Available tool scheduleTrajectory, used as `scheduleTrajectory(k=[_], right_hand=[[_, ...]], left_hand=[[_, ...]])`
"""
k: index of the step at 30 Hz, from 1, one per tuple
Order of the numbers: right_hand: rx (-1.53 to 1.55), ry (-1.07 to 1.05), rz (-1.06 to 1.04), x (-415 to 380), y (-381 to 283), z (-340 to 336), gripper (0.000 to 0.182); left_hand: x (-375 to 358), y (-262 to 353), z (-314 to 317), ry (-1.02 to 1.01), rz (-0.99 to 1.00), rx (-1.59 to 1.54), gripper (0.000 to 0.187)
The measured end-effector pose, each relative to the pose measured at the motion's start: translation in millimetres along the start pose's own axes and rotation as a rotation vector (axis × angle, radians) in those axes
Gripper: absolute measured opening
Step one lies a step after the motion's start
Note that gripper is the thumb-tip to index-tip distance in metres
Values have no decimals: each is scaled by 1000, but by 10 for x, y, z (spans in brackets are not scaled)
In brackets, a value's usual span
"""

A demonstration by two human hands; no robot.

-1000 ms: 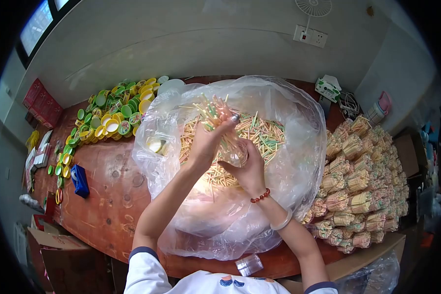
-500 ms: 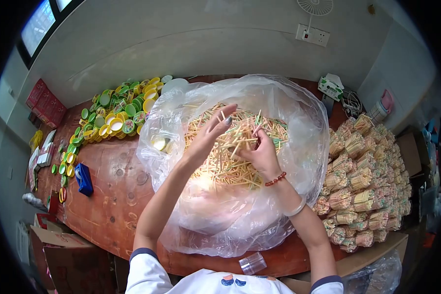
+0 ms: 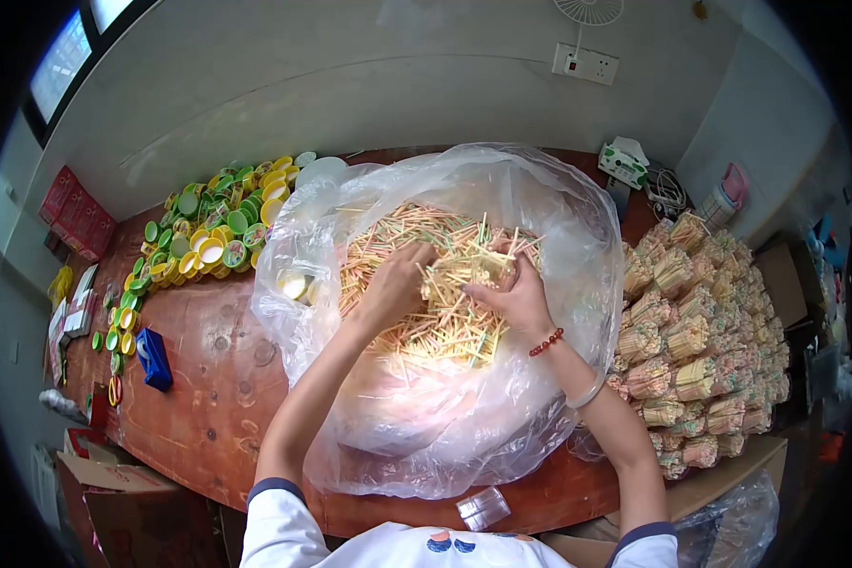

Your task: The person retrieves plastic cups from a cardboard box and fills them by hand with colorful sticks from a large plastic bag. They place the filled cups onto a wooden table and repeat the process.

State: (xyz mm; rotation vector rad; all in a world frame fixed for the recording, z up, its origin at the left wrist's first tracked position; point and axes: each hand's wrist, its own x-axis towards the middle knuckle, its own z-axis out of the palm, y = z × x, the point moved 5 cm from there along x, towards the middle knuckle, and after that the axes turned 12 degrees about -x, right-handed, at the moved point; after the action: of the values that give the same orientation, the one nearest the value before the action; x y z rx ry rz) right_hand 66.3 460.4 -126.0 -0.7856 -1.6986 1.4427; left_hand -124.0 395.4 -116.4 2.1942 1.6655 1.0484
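A large clear plastic bag (image 3: 398, 454) lies open on the table, with a heap of thin pastel sticks (image 3: 388, 227) inside. My right hand (image 3: 521, 298), with a red bead bracelet at its wrist, is curled round a clear container (image 3: 490, 269) filled with sticks. My left hand (image 3: 402, 279) is closed at the left side of this container, low over the heap. Its fingertips are among the sticks, and what they pinch is too small to make out.
Yellow and green lids (image 3: 208, 251) spread over the back left of the red-brown table (image 3: 218, 379). A blue tape dispenser (image 3: 153, 360) stands nearby. Bundled sticks (image 3: 701, 341) are piled at the right. An empty clear jar (image 3: 483, 508) lies at the front edge.
My left hand has come down from above the heap, and its fingers have gone from spread to closed. The container in my right hand shows more clearly. The whole view has shifted slightly.
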Motion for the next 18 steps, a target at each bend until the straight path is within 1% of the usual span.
scheduleTrajectory(k=[1,2,3,4,5,6,8,9,10,12,13,14,15,16,17,18], right_hand=[[-43,16,4,58,56,-46,63],[-46,20,0,79,-67,-57,63],[76,6,75,65,-222,-32,64],[199,-11,150,62,-296,-7,65],[125,-37,242,86,-155,-12,68],[128,-37,242,55,-215,0,68],[302,-121,421,-48,-280,71,67],[216,-42,289,-62,-283,145,74],[216,-43,287,-76,-260,163,74],[-119,-69,164,-99,-268,185,64],[-71,-8,108,-108,-260,215,64],[-72,-10,109,-91,-202,240,64],[-263,65,-58,-69,-235,234,64],[-451,140,-228,-74,-282,234,64],[-449,136,-231,-79,-287,246,64],[-519,135,-225,-88,-290,254,67]], left_hand=[[-38,-54,-64,79,-120,-93,44],[-93,-104,-102,162,-242,-188,41],[-129,-150,-119,259,-268,-361,35],[-145,-248,-84,247,-303,-490,35],[-170,-323,-48,238,-342,-618,34],[-163,-151,-113,315,-460,-829,32],[-113,-120,-93,446,-657,-1241,26],[-99,-71,-142,389,-754,-1304,27],[-49,28,-191,391,-752,-1303,27],[126,390,-323,508,-497,-1549,33],[170,513,-373,493,-501,-1490,43],[225,580,-353,484,-465,-1424,45],[271,637,-327,476,-430,-1356,47],[261,594,-229,416,-471,-1213,44],[239,635,-168,382,-438,-1200,42],[213,682,-107,348,-404,-1187,40]])
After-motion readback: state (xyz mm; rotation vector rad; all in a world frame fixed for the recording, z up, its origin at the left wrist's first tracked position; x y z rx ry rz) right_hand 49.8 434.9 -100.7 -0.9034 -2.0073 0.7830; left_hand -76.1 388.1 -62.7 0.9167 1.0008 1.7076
